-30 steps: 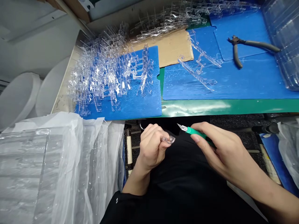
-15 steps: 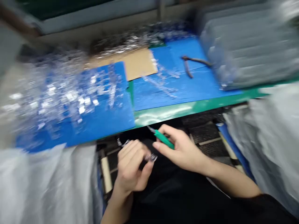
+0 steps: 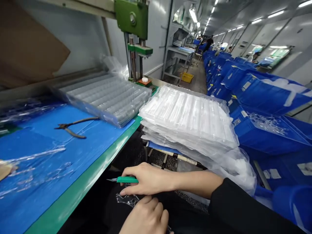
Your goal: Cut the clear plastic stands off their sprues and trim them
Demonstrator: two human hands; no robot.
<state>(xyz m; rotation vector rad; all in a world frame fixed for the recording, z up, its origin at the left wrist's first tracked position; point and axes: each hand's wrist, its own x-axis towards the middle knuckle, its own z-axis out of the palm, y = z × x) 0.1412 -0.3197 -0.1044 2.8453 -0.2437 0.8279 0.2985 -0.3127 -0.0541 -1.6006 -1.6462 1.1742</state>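
My right hand (image 3: 148, 178) is closed round a craft knife with a green handle (image 3: 127, 179), its thin blade pointing left. Just below it, my left hand (image 3: 148, 217) is curled with its back toward me, closed on a clear plastic piece (image 3: 129, 199) that sticks out past the fingers. The piece's exact shape is partly hidden by both hands. Both hands are over my dark-clothed lap, in front of the table's green edge (image 3: 80, 195). On the blue sheet (image 3: 80, 151) of the table lie a pair of pliers (image 3: 70, 126) and thin clear plastic strips (image 3: 39, 154).
A bagged tray (image 3: 104, 97) lies at the table's back. Right of the table stands a stack of wrapped white trays (image 3: 187, 117). Behind it is a green press (image 3: 133, 19). Blue bins (image 3: 268, 130) line the right side, and distant people are at the aisle's end.
The view has swung to the right, bringing the press, white tray stack and blue bins into sight. My hands have come closer together, the knife now pointing more level to the left.
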